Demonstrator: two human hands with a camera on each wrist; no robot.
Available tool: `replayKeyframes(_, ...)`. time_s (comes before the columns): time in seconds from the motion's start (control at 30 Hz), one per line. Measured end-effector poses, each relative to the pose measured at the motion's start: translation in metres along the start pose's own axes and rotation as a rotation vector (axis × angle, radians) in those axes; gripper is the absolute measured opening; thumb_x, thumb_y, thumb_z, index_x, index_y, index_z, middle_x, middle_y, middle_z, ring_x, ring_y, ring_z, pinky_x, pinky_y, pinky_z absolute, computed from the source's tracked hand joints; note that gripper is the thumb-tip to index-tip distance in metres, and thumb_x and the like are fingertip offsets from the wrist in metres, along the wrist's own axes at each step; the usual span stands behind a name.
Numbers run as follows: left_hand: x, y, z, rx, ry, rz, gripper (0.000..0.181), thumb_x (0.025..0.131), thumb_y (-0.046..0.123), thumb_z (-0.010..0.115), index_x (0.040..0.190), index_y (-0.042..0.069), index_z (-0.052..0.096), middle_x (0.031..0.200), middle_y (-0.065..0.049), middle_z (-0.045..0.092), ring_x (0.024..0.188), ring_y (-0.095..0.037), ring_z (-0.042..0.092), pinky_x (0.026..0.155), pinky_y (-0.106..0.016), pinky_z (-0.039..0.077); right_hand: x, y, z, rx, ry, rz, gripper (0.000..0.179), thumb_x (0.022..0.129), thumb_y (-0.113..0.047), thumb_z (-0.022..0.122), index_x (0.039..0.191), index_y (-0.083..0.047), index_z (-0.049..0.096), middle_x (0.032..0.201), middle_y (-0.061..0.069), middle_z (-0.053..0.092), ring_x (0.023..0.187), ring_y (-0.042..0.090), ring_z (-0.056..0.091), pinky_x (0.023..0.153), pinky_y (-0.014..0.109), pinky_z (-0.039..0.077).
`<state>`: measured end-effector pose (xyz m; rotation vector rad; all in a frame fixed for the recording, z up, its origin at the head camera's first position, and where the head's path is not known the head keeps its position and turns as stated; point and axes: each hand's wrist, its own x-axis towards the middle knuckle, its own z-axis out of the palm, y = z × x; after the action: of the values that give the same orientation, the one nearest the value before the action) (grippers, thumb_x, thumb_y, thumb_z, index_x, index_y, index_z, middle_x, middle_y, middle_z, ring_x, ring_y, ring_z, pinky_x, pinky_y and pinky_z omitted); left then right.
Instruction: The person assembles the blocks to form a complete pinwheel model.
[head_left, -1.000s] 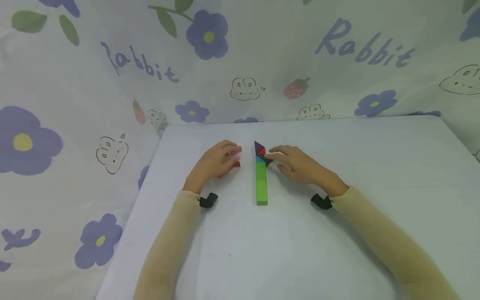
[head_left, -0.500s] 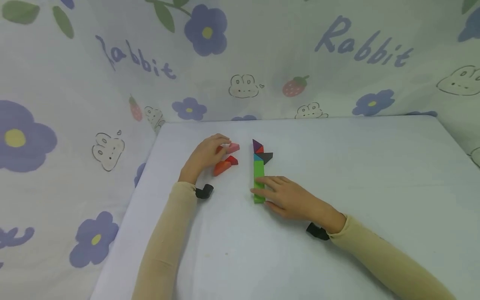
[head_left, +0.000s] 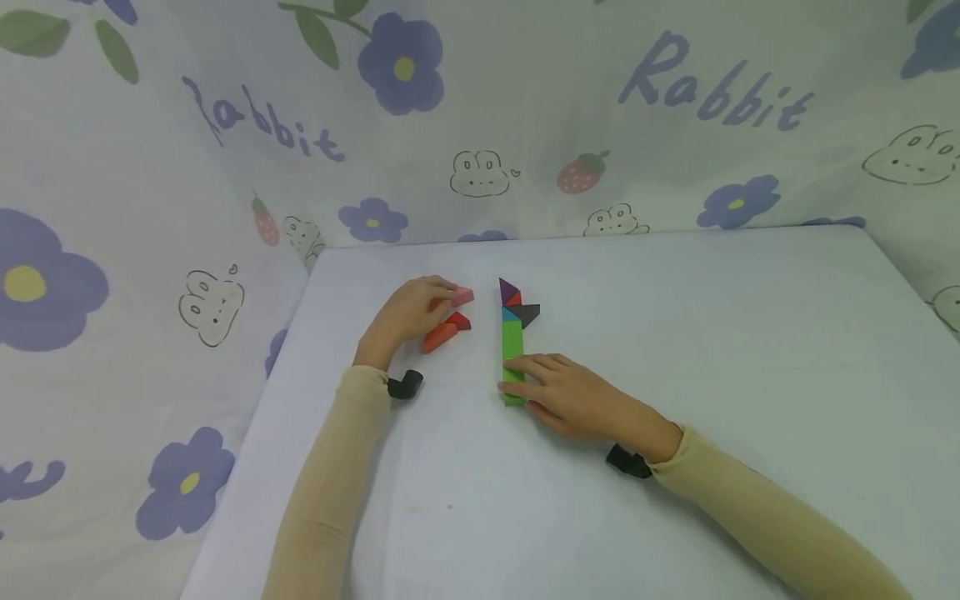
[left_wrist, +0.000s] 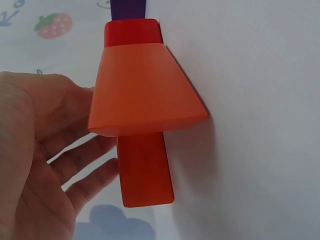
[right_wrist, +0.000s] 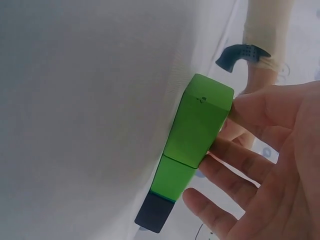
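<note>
right hand on green block — left by pink block

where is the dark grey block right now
In the head view, the dark grey block juts out to the right of the small blue piece, near the far end of the green blocks.

Even, muted light lies on the table; soft shadow falls beside the orange block. Right wrist view runs dim, grey at left.
</note>
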<state>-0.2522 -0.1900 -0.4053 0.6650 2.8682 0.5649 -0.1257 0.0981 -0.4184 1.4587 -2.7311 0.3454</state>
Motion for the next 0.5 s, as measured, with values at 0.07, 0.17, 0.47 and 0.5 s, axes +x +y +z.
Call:
replayKeyframes(0.07,-0.0006,-0.0019,0.0008,-0.007,0.002,0.004,0.034,0.097,0.019,0.056,0.128,0.009,0.066,0.138,-0.009,0.058,0.133,-0.031,0.048,0.114,-0.047,0.038,0.0012,-0.0008,0.0007,0.007,0.002,0.009,0.042,0.096,-0.018,0.060,0.138,-0.023,0.058,0.145,0.006,0.049,0.132,0.027,0.050,0.110,0.044,0.042)
replayKeyframes(0.17,-0.0011,-0.0037,0.0016,-0.017,0.006,0.008,0.033,0.097,0.018,0.057,0.127,0.008,0.067,0.137,-0.010,0.060,0.133,-0.032,0.049,0.113,-0.047,0.038,0.0020,-0.0019,0.0017,0.013,0.008,0.018,0.041,0.096,-0.019,0.061,0.137,-0.023,0.059,0.145,0.006,0.049,0.131,0.027,0.051,0.108,0.044,0.043)
replayKeyframes(0.47,0.0007,-0.0024,0.0019,0.002,0.019,0.031,0.032,0.097,0.018,0.057,0.126,0.009,0.068,0.138,-0.007,0.060,0.131,-0.030,0.051,0.112,-0.046,0.039,0.0026,0.0013,0.0009,0.047,0.064,0.012,0.038,0.094,-0.019,0.066,0.131,-0.023,0.064,0.140,0.007,0.055,0.124,0.027,0.056,0.102,0.046,0.048)
replayKeyframes(0.5,0.0012,-0.0021,0.0019,0.003,0.020,0.031,0.032,0.097,0.018,0.057,0.126,0.010,0.068,0.138,-0.006,0.060,0.131,-0.030,0.051,0.112,-0.046,0.040,0.0027,0.0021,0.0011,0.051,0.066,0.013,0.037,0.094,-0.019,0.066,0.131,-0.023,0.064,0.140,0.006,0.055,0.124,0.027,0.056,0.102,0.046,0.048)
